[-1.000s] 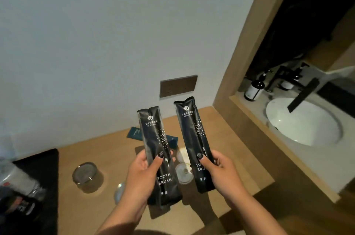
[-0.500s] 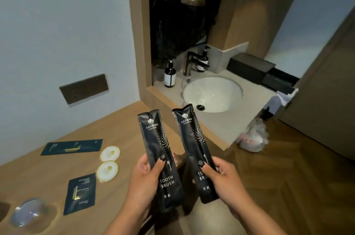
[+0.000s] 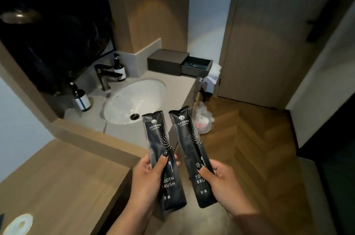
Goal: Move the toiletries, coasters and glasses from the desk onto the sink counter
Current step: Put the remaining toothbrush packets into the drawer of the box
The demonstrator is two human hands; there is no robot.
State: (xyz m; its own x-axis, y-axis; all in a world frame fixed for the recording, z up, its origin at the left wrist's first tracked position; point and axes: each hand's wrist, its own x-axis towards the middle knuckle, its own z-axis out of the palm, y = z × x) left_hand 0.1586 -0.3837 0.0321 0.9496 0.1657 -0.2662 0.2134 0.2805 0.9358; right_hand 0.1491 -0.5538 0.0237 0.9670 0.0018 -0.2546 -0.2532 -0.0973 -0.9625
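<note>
Head view: both hands are raised in front of the body, each gripping one black toothbrush packet. The left hand (image 3: pixel 148 179) curls round the left toothbrush packet (image 3: pixel 163 156), thumb pressed across its front; the right hand (image 3: pixel 221 181) holds the right toothbrush packet (image 3: pixel 194 150) the same way, thumb on its face. The two packets stand nearly upright, side by side and just apart, in the air over the floor near the front edge of the sink tabletop (image 3: pixel 123 131). On that tabletop sit a white basin (image 3: pixel 134 100), a dark faucet (image 3: pixel 104 75), two pump bottles (image 3: pixel 81 98) and a dark box (image 3: pixel 167 61) with its drawer pulled out. At lower left the wooden desk (image 3: pixel 63 186) carries a round coaster (image 3: pixel 18 224).
</note>
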